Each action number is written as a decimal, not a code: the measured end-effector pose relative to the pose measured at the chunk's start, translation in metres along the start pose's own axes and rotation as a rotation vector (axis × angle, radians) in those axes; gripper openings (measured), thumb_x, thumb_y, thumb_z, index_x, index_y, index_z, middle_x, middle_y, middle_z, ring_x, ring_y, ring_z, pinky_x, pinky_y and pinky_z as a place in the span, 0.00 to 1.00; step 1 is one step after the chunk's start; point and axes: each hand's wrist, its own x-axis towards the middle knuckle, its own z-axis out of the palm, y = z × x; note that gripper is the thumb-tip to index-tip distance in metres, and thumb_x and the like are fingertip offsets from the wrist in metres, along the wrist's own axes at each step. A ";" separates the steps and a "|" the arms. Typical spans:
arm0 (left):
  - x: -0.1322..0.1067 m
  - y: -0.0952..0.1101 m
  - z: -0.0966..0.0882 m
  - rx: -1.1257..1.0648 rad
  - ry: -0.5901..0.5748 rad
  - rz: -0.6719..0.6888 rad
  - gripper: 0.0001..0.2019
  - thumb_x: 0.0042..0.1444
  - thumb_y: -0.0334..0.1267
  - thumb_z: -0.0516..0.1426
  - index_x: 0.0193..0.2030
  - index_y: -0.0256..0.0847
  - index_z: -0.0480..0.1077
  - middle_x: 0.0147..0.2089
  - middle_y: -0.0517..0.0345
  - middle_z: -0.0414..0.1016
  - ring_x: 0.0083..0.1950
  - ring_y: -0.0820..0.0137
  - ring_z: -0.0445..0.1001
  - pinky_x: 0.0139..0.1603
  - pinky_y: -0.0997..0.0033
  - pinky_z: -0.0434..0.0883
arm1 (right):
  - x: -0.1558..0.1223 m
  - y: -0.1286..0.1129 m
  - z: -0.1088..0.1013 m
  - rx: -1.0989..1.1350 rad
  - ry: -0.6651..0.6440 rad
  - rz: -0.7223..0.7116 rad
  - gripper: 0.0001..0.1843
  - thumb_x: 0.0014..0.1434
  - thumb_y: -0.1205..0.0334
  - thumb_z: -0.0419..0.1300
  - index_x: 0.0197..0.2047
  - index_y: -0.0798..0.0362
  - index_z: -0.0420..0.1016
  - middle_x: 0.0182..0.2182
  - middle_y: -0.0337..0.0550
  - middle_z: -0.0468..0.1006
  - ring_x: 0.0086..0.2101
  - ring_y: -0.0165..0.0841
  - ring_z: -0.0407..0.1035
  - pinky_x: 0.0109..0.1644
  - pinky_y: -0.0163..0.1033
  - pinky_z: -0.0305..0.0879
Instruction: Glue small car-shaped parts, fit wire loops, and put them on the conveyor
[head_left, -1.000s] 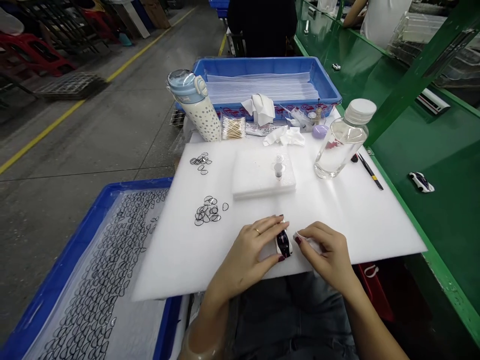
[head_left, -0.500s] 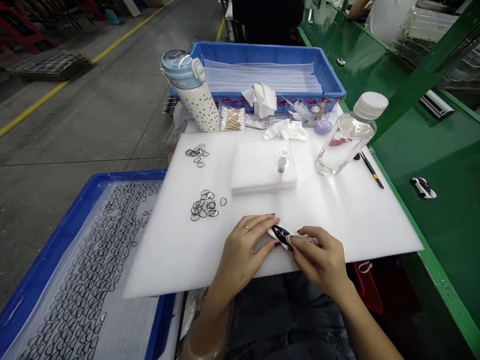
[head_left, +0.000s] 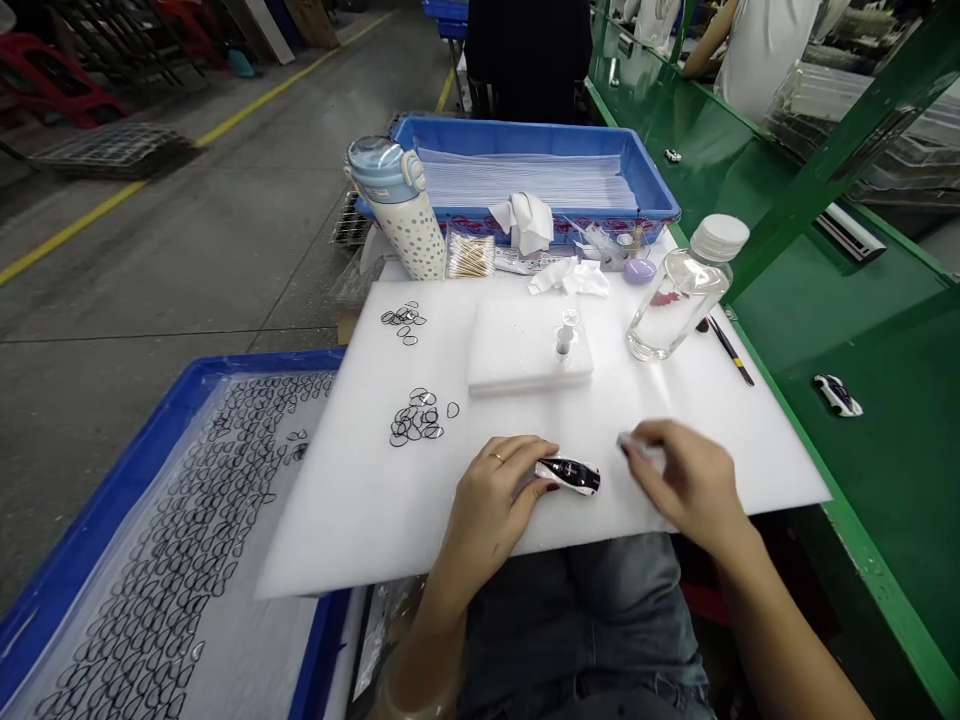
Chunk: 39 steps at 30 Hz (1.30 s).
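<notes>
A small black and white toy car (head_left: 570, 475) lies on the white foam sheet (head_left: 360, 500) near its front edge. My left hand (head_left: 499, 500) pinches the car's left end with thumb and fingers. My right hand (head_left: 686, 480) is to the right of the car, off it, blurred by motion, and curled round a small white piece that I cannot make out. Loose black rings (head_left: 416, 420) lie in a heap left of my left hand, with a second small heap of rings (head_left: 403, 320) further back.
A foam block with a small clear peg (head_left: 564, 340) sits mid-sheet. Behind stand a clear bottle (head_left: 675, 295), a dotted flask (head_left: 397, 210), cotton swabs (head_left: 470, 255), tissues, a blue tray (head_left: 536, 170). A blue ring tray (head_left: 150, 530) lies left. Right: green bench (head_left: 885, 430) with another car (head_left: 836, 393).
My right hand has let go of the car and moved right and away. The car has turned to lie sideways, still held by my left hand.
</notes>
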 end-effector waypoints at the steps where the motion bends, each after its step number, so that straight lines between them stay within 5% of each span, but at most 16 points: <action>1: 0.000 0.001 0.001 0.003 0.003 -0.007 0.15 0.59 0.27 0.62 0.52 0.44 0.75 0.50 0.56 0.80 0.53 0.60 0.75 0.53 0.57 0.75 | 0.003 0.004 -0.003 -0.125 0.060 0.032 0.06 0.64 0.64 0.59 0.45 0.52 0.71 0.37 0.46 0.79 0.36 0.37 0.72 0.38 0.42 0.66; 5: 0.000 0.002 0.001 0.002 0.006 0.000 0.14 0.60 0.28 0.61 0.52 0.44 0.74 0.49 0.57 0.80 0.52 0.60 0.75 0.51 0.57 0.75 | 0.003 -0.003 0.001 -0.209 0.041 -0.018 0.07 0.63 0.60 0.62 0.44 0.51 0.74 0.44 0.48 0.80 0.44 0.43 0.71 0.48 0.50 0.60; 14: -0.002 -0.001 0.001 -0.008 0.004 0.008 0.13 0.59 0.28 0.61 0.50 0.44 0.74 0.49 0.57 0.80 0.52 0.61 0.75 0.52 0.57 0.75 | -0.021 -0.025 0.029 -0.153 -0.030 -0.154 0.10 0.63 0.61 0.62 0.48 0.54 0.74 0.41 0.46 0.81 0.41 0.39 0.70 0.46 0.47 0.58; 21: -0.003 -0.001 -0.001 -0.021 0.003 0.024 0.12 0.64 0.37 0.59 0.53 0.44 0.74 0.52 0.54 0.79 0.54 0.60 0.75 0.53 0.57 0.75 | -0.011 -0.029 0.024 -0.082 -0.159 -0.069 0.08 0.65 0.62 0.59 0.47 0.52 0.71 0.44 0.46 0.81 0.43 0.41 0.71 0.49 0.50 0.58; 26: -0.004 -0.001 -0.005 -0.012 0.003 0.037 0.13 0.66 0.43 0.55 0.54 0.45 0.74 0.52 0.54 0.79 0.54 0.59 0.75 0.53 0.57 0.76 | -0.003 -0.028 0.031 0.100 -0.195 -0.038 0.19 0.64 0.65 0.57 0.58 0.53 0.64 0.41 0.47 0.80 0.40 0.39 0.72 0.43 0.46 0.67; 29: -0.005 0.000 -0.006 0.005 -0.004 -0.010 0.15 0.67 0.44 0.54 0.56 0.45 0.73 0.53 0.53 0.78 0.55 0.59 0.76 0.54 0.56 0.76 | -0.010 0.005 0.013 0.043 0.028 0.080 0.20 0.63 0.63 0.58 0.58 0.51 0.65 0.43 0.48 0.80 0.42 0.39 0.73 0.46 0.47 0.69; 33: -0.007 0.000 -0.005 0.015 -0.011 -0.013 0.15 0.66 0.45 0.54 0.55 0.45 0.73 0.53 0.53 0.78 0.55 0.58 0.76 0.54 0.54 0.77 | -0.045 0.092 -0.039 -0.216 0.412 0.558 0.25 0.56 0.56 0.62 0.57 0.51 0.68 0.45 0.49 0.79 0.43 0.42 0.74 0.50 0.50 0.70; 36: -0.007 -0.002 -0.005 0.028 -0.010 0.012 0.14 0.66 0.45 0.54 0.53 0.45 0.75 0.53 0.53 0.78 0.54 0.58 0.76 0.53 0.54 0.78 | -0.082 0.153 -0.075 -0.465 0.360 0.912 0.27 0.54 0.52 0.60 0.56 0.52 0.69 0.42 0.51 0.80 0.39 0.45 0.74 0.46 0.53 0.69; 39: -0.006 -0.004 -0.004 0.046 0.010 0.050 0.14 0.66 0.45 0.54 0.52 0.46 0.75 0.52 0.52 0.79 0.53 0.58 0.76 0.52 0.55 0.78 | -0.109 0.186 -0.101 -0.502 0.254 0.947 0.21 0.51 0.51 0.63 0.46 0.53 0.75 0.36 0.53 0.80 0.34 0.45 0.73 0.40 0.51 0.67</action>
